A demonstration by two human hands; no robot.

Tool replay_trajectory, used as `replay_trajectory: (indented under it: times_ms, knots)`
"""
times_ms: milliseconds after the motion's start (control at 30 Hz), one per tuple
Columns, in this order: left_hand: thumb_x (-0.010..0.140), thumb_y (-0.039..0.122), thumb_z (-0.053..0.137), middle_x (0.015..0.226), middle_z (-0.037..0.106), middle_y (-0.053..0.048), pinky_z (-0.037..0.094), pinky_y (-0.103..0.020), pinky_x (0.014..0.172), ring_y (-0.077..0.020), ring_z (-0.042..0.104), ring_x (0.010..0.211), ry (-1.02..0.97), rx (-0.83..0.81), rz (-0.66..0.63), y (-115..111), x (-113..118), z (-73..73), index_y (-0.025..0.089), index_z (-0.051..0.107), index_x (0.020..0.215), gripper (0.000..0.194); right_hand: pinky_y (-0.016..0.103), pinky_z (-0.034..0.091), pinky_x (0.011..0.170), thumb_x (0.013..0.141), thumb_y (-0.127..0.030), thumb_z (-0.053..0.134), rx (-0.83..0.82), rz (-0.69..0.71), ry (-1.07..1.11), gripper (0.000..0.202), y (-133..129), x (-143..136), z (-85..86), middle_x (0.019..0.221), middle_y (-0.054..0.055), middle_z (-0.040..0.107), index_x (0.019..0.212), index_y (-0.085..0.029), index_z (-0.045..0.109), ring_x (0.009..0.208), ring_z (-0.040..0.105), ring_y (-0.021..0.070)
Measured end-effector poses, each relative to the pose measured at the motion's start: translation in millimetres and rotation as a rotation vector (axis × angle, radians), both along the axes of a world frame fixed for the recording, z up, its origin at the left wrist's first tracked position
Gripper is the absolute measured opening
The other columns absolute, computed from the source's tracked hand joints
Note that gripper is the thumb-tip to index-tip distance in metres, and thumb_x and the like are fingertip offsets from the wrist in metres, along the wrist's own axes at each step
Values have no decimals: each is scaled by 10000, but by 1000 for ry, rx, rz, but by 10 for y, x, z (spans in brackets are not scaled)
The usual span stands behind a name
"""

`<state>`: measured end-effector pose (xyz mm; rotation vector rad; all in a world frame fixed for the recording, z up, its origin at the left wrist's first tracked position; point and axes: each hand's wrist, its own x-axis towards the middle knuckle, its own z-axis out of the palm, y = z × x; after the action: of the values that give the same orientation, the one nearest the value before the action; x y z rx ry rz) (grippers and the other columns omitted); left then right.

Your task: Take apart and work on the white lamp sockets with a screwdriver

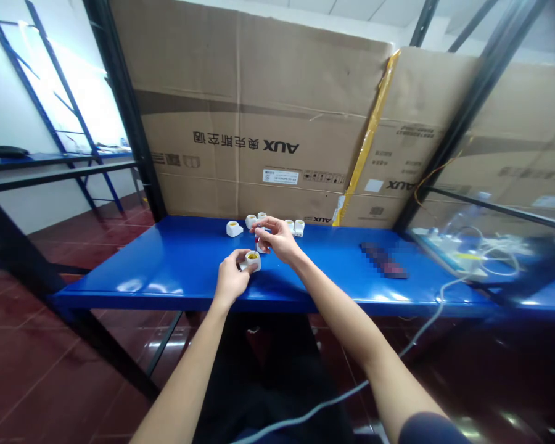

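Note:
On the blue table [166, 262], near its front edge, my left hand [232, 275] grips a small white fitting [254, 261] with a round, yellowish opening on top. My right hand [277, 237] pinches a thin screwdriver with a red part [257, 239], held upright with its tip down at that opening. Several similar white fittings stand behind my hands: one at the left [234, 229], one further back [250, 221], and a pair at the right [299, 228]. Another lies partly hidden behind my right hand's fingers.
A dark and red object, pixelated, lies on the right of the table [383, 260]. Cardboard sheets [259, 80] rise behind the table, between dark metal posts [124, 105]. A pale cable [425, 327] runs from the right-hand shelf down across my lap.

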<state>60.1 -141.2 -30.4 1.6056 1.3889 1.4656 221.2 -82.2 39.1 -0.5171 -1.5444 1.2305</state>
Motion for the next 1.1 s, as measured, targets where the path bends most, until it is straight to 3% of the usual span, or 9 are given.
replay_trajectory:
  times_ms: [133, 333, 500, 633, 733, 833, 933, 1000, 1100]
  knots:
    - [768, 240, 827, 1143, 859, -128, 596, -423, 961, -323, 812, 1056, 2, -10, -2, -1, -6, 2, 183, 776, 1152, 391, 259, 442, 461, 822, -611, 877, -8, 77, 7, 481, 10, 5, 0, 898, 8, 732, 1031, -204, 728, 489, 560, 80]
    - [762, 248, 841, 1121, 861, -123, 591, -437, 958, -336, 810, 1050, -1, 5, -5, 7, -13, -9, 192, 780, 1137, 384, 258, 390, 442, 737, -551, 964, 26, -13, 11, 500, 15, -16, -14, 802, -2, 747, 924, -228, 632, 448, 513, 89]
    - [750, 252, 853, 1126, 859, -127, 591, -449, 960, -345, 807, 1053, -24, 7, -14, 5, -9, -11, 200, 781, 1123, 383, 266, 397, 507, 863, -621, 814, 61, 16, -82, 438, 29, 8, 7, 941, 41, 753, 1001, -211, 746, 552, 503, 96]
    - [758, 294, 872, 1153, 851, -132, 582, -467, 987, -353, 794, 1087, -34, 18, -7, 0, -6, -7, 207, 786, 1134, 396, 275, 477, 627, 901, -585, 752, 35, -171, 50, 391, 119, 68, 49, 848, 24, 700, 1040, -219, 754, 681, 561, 141]
    - [765, 363, 895, 1178, 841, -135, 576, -468, 1001, -347, 776, 1122, -59, 17, 16, 7, -3, -16, 207, 788, 1141, 422, 299, 533, 682, 948, -592, 702, -12, -272, 170, 379, 209, 174, 89, 751, -10, 588, 1044, -225, 695, 669, 568, 149]
    - [738, 403, 931, 1166, 836, -144, 593, -454, 971, -335, 775, 1111, -145, 2, 15, 2, 7, -15, 189, 777, 1133, 475, 250, 400, 527, 966, -656, 673, -61, -243, 21, 428, 241, 285, 105, 692, -54, 473, 1018, -232, 649, 539, 404, 106]
    - [700, 431, 965, 1143, 834, -157, 622, -434, 882, -326, 788, 1031, -257, -23, 0, -10, 18, 14, 164, 763, 1124, 540, 226, 293, 488, 872, -627, 823, -63, -150, -207, 447, 188, 351, 100, 706, -46, 521, 991, -207, 727, 540, 360, 87]
    - [683, 440, 975, 1141, 830, -164, 634, -427, 852, -326, 792, 1012, -340, -33, -4, -3, 15, 42, 151, 761, 1129, 573, 238, 406, 556, 794, -550, 922, -17, -83, -372, 433, 142, 370, 92, 819, -1, 649, 1022, -207, 786, 641, 511, 115]
    - [667, 416, 984, 1196, 818, -169, 641, -435, 912, -334, 784, 1092, -421, -54, -18, 54, -10, 83, 147, 767, 1189, 625, 318, 558, 782, 768, -475, 954, 88, 1, -618, 471, 127, 379, 63, 1025, 51, 756, 1135, -225, 798, 879, 672, 193]
